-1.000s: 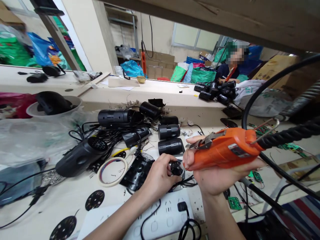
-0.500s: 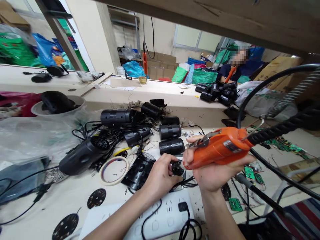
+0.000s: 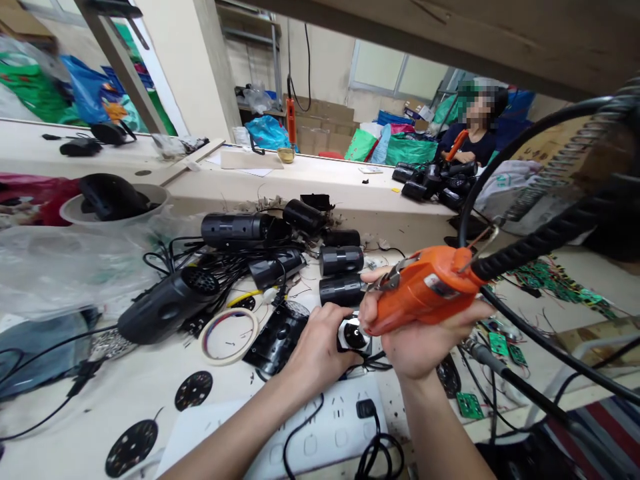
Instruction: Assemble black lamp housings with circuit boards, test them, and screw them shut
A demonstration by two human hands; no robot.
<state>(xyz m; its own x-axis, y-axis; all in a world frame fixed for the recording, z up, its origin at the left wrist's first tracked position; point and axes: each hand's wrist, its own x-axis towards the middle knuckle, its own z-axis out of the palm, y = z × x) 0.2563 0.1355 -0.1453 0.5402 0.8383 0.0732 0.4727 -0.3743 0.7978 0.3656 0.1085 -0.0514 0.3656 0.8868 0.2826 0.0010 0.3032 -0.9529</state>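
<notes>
My right hand [image 3: 407, 343] is wrapped around an orange electric screwdriver [image 3: 427, 290], with its nose pointing left. At the nose, my left hand [image 3: 320, 340] grips a small round part with a black face and pale rim [image 3: 354, 333] between thumb and fingers. The nose sits close beside this part; whether the bit touches it I cannot tell. Just left of my left hand lies an open black housing [image 3: 277, 337]. Black cylindrical housings [image 3: 341, 260] lie behind my hands, and a white power strip [image 3: 320, 427] is under my forearms.
A tape roll [image 3: 229, 335] and black perforated discs [image 3: 194, 391] lie at the left. A white bowl [image 3: 75, 212] stands farther back. Green circuit boards [image 3: 470, 405] are on the right. The screwdriver's thick black cable [image 3: 545, 243] runs up right. Across the bench sits another person [image 3: 477, 137].
The screwdriver and my right hand have shifted slightly left. The part in my left hand now shows a pale rim and shiny black face. The person opposite has raised their head.
</notes>
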